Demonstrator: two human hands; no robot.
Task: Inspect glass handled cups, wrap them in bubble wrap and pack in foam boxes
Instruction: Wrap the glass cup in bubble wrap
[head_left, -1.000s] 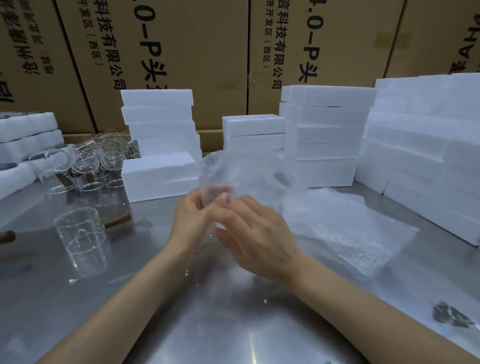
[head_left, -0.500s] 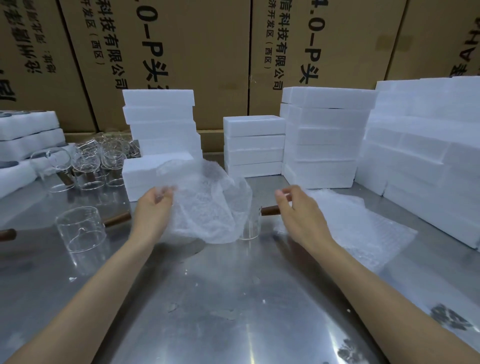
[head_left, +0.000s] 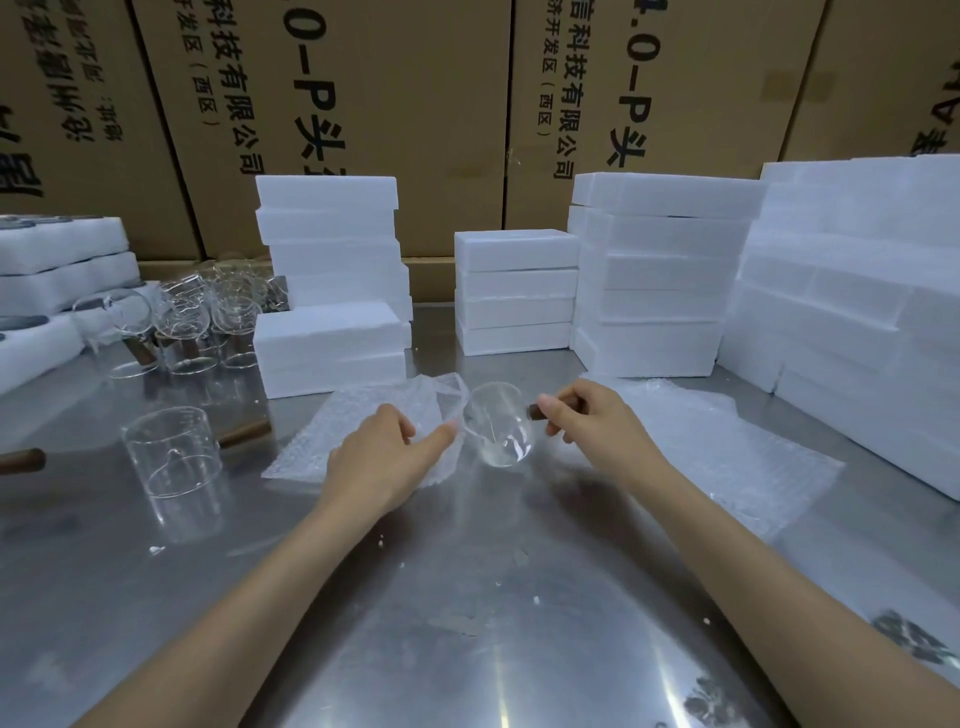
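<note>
**packer_newbie:** Right hand (head_left: 587, 421) is pinching the wooden handle (head_left: 545, 410) of the glass cup (head_left: 496, 431), holding it tipped on its side just above the steel table (head_left: 467, 623). Left hand (head_left: 379, 457) has its fingers out flat, pressing on the bubble wrap sheet (head_left: 332, 436) that's now lying on the table. Half a second ago that sheet was still up in the air in the left hand and the cup was standing upright with the right hand only reaching for the handle.

**foam_guy:** So the sheet's laid down and the cup is picked up. Cup is right at the sheet's right edge, touching or nearly touching the left fingertips, can't tell which.

**packer_newbie:** Yeah. I'd guess the cup goes onto the sheet next and gets rolled up. Nothing's wrapped yet though.

**foam_guy:** Plenty left too: another cup (head_left: 171, 467) waits at the left, a cluster of cups (head_left: 208, 317) behind it, spare bubble wrap (head_left: 717, 441) on the right, and stacks of foam boxes (head_left: 660, 275) at the back.
</note>
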